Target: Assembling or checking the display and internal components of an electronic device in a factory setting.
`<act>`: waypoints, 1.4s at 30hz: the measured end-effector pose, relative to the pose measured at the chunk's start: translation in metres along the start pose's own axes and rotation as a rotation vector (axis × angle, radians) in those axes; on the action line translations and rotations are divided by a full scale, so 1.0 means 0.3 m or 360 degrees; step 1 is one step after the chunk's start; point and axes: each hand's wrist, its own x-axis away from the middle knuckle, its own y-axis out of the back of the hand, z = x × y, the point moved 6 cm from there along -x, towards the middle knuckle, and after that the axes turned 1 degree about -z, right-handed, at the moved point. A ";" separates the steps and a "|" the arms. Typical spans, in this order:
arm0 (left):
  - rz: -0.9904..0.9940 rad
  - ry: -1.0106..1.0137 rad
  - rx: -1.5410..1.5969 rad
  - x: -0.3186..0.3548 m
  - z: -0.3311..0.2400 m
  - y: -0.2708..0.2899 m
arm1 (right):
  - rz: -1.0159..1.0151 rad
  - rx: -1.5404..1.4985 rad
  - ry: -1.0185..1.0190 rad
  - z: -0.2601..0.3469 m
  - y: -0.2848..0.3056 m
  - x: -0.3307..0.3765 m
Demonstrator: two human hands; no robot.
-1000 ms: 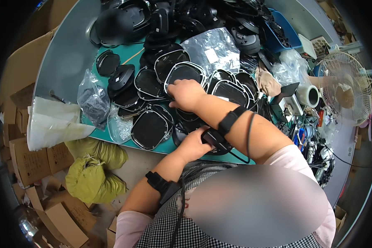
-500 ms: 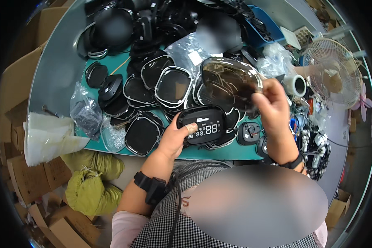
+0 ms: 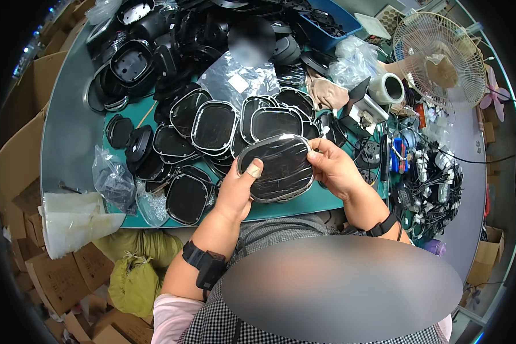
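A glossy black rounded-square display panel (image 3: 284, 175) is held just above the front part of the table, between both hands. Its face looks streaked with reflections, and a tinted clear cover appears to lie over it. My left hand (image 3: 235, 188) is closed around its left side, with a thumb wearing a pale wrap pressed on the face. At the upper right edge, my right hand (image 3: 333, 168) pinches the rim between thumb and fingers. Right behind it lie several similar black panels with pale rims (image 3: 215, 127), piled on the green mat (image 3: 235, 214).
A large heap of black plastic housings (image 3: 135, 60) fills the back left. Clear plastic bags (image 3: 112, 178) lie at left. On the right are a white roll (image 3: 387, 89), a desk fan (image 3: 440, 57), a blue bin (image 3: 327, 40) and tangled black cables (image 3: 436, 189).
My right hand has brought the tinted clear cover down and left onto the black panel in my left hand. The lit-looking digits on the panel no longer show. The head view has shifted.
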 end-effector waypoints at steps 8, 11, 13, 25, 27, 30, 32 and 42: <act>-0.0042 -0.0294 -0.0411 0.044 -0.027 -0.026 | -0.0323 0.0428 0.0654 0.034 -0.020 0.040; 0.0192 -0.0530 -0.0942 0.104 -0.080 -0.118 | -0.0191 0.0212 0.0638 0.043 -0.069 0.060; 0.0242 -0.0918 -0.1224 0.104 -0.132 -0.141 | -0.0304 0.0375 0.0887 0.099 -0.082 0.102; 0.0393 -0.0822 -0.0911 0.145 -0.169 -0.303 | -0.0303 0.0259 0.1183 0.119 -0.063 0.162; 0.0309 -0.0836 -0.0900 0.141 -0.162 -0.304 | -0.0354 0.0370 0.1254 0.114 -0.047 0.163; 0.0485 -0.1069 -0.1018 0.140 -0.146 -0.330 | -0.0269 0.0408 0.1292 0.114 -0.018 0.185; 0.0563 -0.1159 -0.1135 0.128 -0.134 -0.352 | -0.0418 0.0256 0.1459 0.148 0.010 0.210; 0.1289 -0.2210 -0.2302 0.165 -0.021 -0.509 | -0.0198 0.1778 0.2554 0.148 0.036 0.558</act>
